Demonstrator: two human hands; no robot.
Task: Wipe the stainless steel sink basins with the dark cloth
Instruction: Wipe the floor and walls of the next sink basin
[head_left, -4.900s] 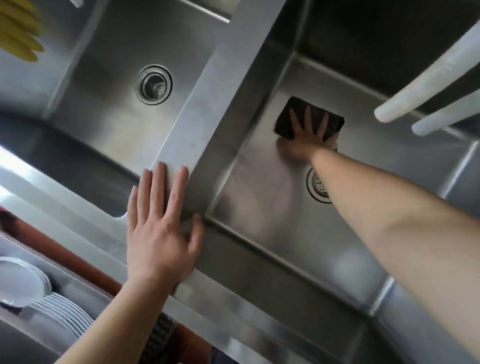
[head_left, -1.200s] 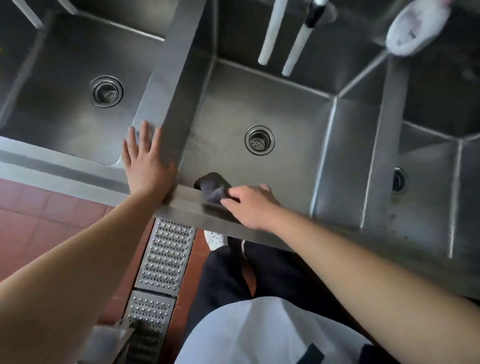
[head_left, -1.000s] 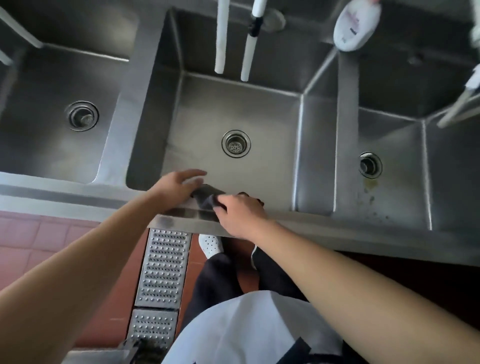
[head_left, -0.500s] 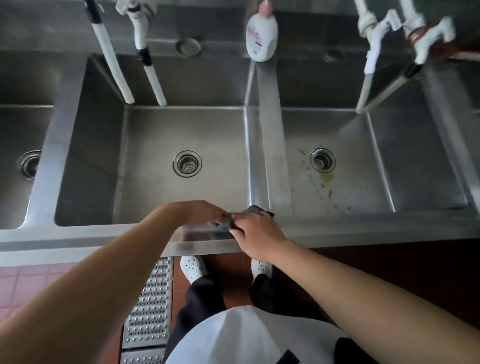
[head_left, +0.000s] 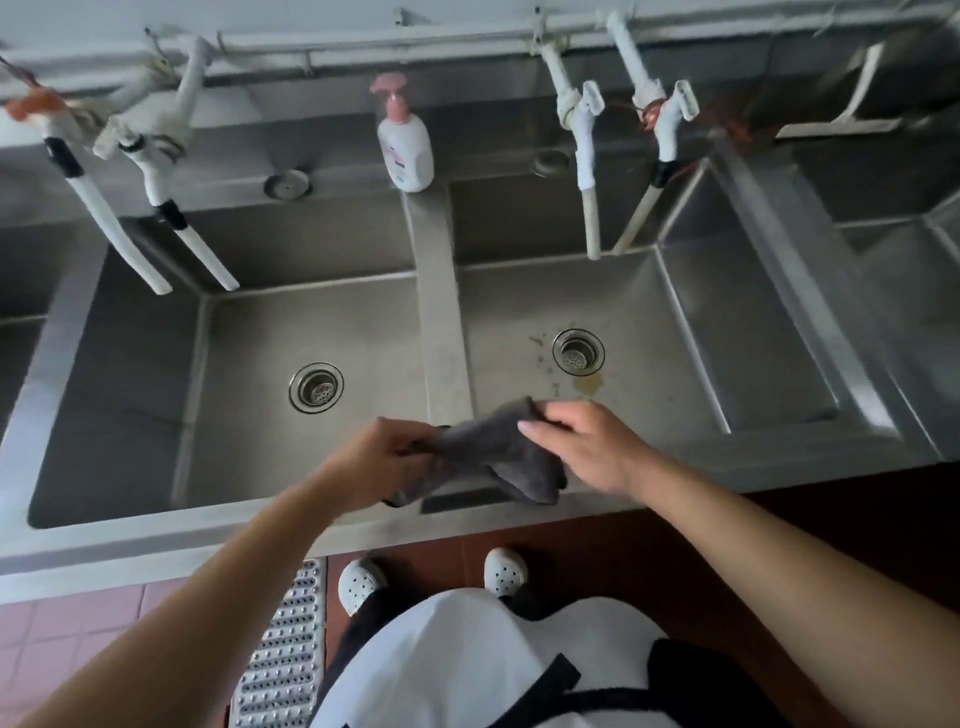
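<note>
At the centre of the frame both hands hold the dark cloth (head_left: 498, 457) above the sink's front rim (head_left: 208, 540), just before the divider (head_left: 441, 322) — the left hand (head_left: 379, 462) pinches its left end, the right hand (head_left: 592, 447) grips its upper right corner. The cloth sags between them. Right of the divider, brownish stains ring the drain (head_left: 578, 352) of the right basin (head_left: 675, 374); a soap bottle (head_left: 406, 143) stands upper centre.

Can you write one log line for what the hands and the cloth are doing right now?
left hand: holds cloth | right hand: holds cloth | cloth: bunched, above front rim | right basin: stains near drain
</note>
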